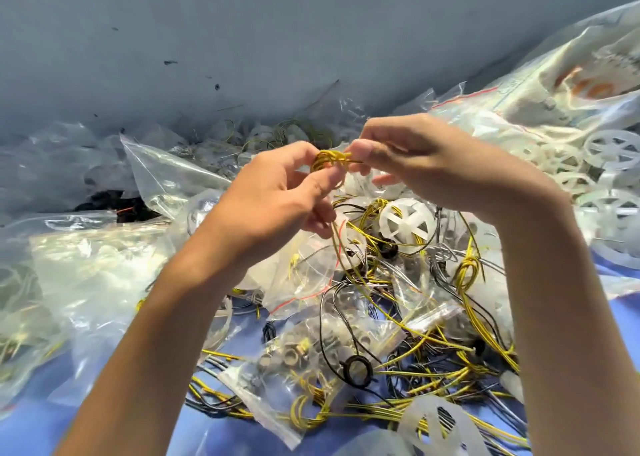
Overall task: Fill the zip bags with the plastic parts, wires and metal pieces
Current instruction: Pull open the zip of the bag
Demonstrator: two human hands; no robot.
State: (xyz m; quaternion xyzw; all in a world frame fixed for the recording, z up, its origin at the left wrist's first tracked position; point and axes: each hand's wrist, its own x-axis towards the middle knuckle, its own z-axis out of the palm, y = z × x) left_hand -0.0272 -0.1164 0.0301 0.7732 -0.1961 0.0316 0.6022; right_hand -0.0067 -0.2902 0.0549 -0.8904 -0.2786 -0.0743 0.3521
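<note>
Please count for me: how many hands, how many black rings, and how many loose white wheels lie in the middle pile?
Hands: 2, left and right, both holding a yellow wire bundle
Black rings: 2
White wheels: 1
Total: 5

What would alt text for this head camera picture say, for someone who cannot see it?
Two bare hands, left and right, pinch a small yellow wire coil between them above a messy heap. Below lie loose wires, clear zip bags and white plastic wheels on a blue table.
</note>
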